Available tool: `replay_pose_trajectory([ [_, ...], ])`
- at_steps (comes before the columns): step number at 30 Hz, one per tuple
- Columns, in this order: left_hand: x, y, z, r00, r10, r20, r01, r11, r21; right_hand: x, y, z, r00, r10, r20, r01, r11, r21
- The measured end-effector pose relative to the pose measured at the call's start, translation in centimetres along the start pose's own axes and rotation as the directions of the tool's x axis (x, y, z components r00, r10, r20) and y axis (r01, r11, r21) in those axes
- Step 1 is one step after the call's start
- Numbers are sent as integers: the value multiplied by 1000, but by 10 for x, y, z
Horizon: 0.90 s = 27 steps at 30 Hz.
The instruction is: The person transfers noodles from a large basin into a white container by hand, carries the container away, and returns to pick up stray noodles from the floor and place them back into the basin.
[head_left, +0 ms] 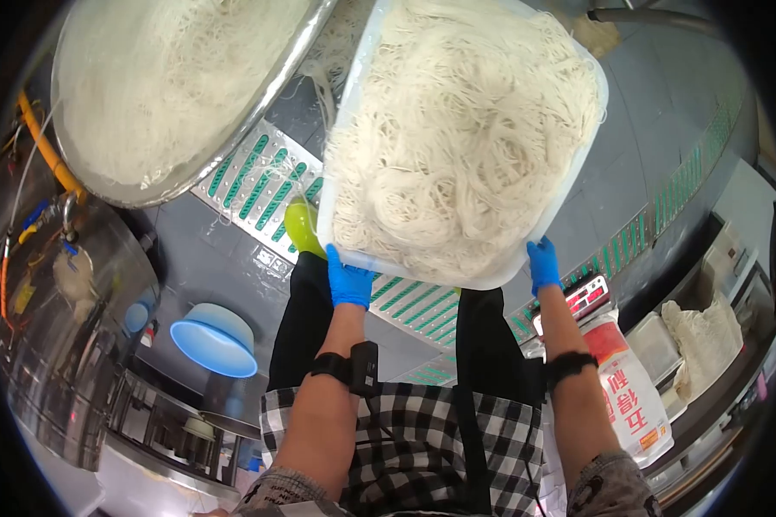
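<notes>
A white plastic tub (485, 279), heaped with pale thin noodles (466, 138), is in front of me. My left hand (349, 277), in a blue glove, grips its near left corner. My right hand (543, 264), also gloved in blue, is closed on the near right corner. Fingers under the rim are partly hidden. To the upper left stands a large round metal basin (272, 96) with more noodles in it. Some strands hang between the basin and the tub.
Drain grating (254, 185) crosses the grey tiled floor below the tub. A blue basin (214, 340) is at lower left. On the right are a scale with a red display (582, 297), a red and white sack (634, 392) and a cloth (703, 338). A green boot (303, 227) shows by the tub.
</notes>
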<state>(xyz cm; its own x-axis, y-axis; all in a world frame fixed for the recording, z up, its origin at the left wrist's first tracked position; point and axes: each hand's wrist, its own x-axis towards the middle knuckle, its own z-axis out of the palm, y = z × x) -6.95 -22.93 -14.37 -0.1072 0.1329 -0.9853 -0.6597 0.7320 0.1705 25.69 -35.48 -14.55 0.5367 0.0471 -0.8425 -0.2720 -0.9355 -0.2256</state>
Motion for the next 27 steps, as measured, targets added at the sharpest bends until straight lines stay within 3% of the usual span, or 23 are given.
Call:
replay_pose_trajectory([
  [2, -5, 13, 8, 987, -71, 144, 101, 971, -217, -34, 1, 5, 935, -316, -162, 328, 944, 49],
  [3, 4, 21, 5, 988, -67, 143, 99, 968, -231, -67, -15, 9, 938, -340, -67, 343, 938, 48],
  [4, 18, 33, 0, 955, -85, 284, 147, 968, -202, -104, -31, 13, 934, -356, 28, 355, 934, 49],
  [5, 31, 45, -2, 902, -103, 419, 187, 969, -164, -127, -31, 18, 952, -288, 107, 284, 958, 50],
  [6, 36, 60, 6, 904, -98, 417, 183, 969, -169, -147, -28, 25, 959, -215, 183, 210, 977, 47],
  [8, 44, 93, 38, 934, -143, 327, 119, 989, 92, -180, -21, 42, 893, -334, 301, 310, 942, 125],
  [10, 73, 113, 69, 899, -250, 359, 137, 940, 311, -195, -3, 56, 882, -307, 357, 280, 952, 126],
  [12, 82, 122, 119, 830, -190, 524, 69, 968, 241, -204, 12, 65, 867, -287, 408, 259, 958, 125],
  [15, 90, 127, 186, 830, -156, 536, 5, 962, 272, -211, 12, 70, 837, -168, 521, 129, 985, 110],
  [17, 94, 125, 211, 861, -25, 509, -180, 919, 351, -210, 10, 69, 831, -178, 527, 130, 983, 127],
  [18, 93, 123, 215, 857, -26, 514, -181, 919, 349, -209, 9, 69, 825, -177, 537, 117, 983, 143],
  [20, 71, 123, 223, 723, 229, 652, -371, 925, 87, -204, -3, 70, 839, -154, 522, 68, 981, 180],
  [22, 60, 124, 218, 701, 274, 658, -423, 903, 75, -199, -33, 68, 829, -67, 555, -84, 966, 243],
  [23, 53, 124, 214, 679, 321, 660, -476, 877, 62, -194, -52, 69, 829, -73, 554, -78, 966, 245],
  [24, 38, 121, 213, 673, 323, 666, -479, 876, 59, -188, -73, 73, 829, -130, 543, -17, 966, 257],
  [26, -13, 109, 209, 629, 392, 671, -697, 667, 264, -174, -125, 81, 791, -293, 537, 106, 931, 350],
  [27, -44, 103, 205, 603, 317, 732, -722, 607, 332, -164, -144, 89, 756, -418, 505, 168, 868, 467],
])
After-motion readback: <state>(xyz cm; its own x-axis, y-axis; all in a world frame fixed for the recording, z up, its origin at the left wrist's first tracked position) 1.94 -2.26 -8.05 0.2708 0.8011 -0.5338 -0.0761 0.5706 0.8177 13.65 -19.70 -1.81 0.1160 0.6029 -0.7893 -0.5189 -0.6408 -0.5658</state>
